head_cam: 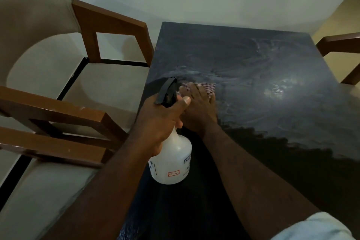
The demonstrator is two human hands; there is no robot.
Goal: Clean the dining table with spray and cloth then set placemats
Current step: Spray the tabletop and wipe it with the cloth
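A white spray bottle (172,159) with a black trigger head hangs above the near left part of the dark dining table (263,76). My left hand (162,118) grips its neck, thumb up beside the trigger. Just beyond it, my right hand (198,106) presses flat on a checked cloth (209,87) lying on the tabletop; most of the cloth is hidden under the hand. Wet smears and swirl marks cover the far half of the table. No placemats are in view.
Two wooden chairs with beige seats stand along the table's left side, one near (58,122) and one farther (109,31). Another wooden chair arm (339,43) shows at the far right. A pale wall backs the table's far edge.
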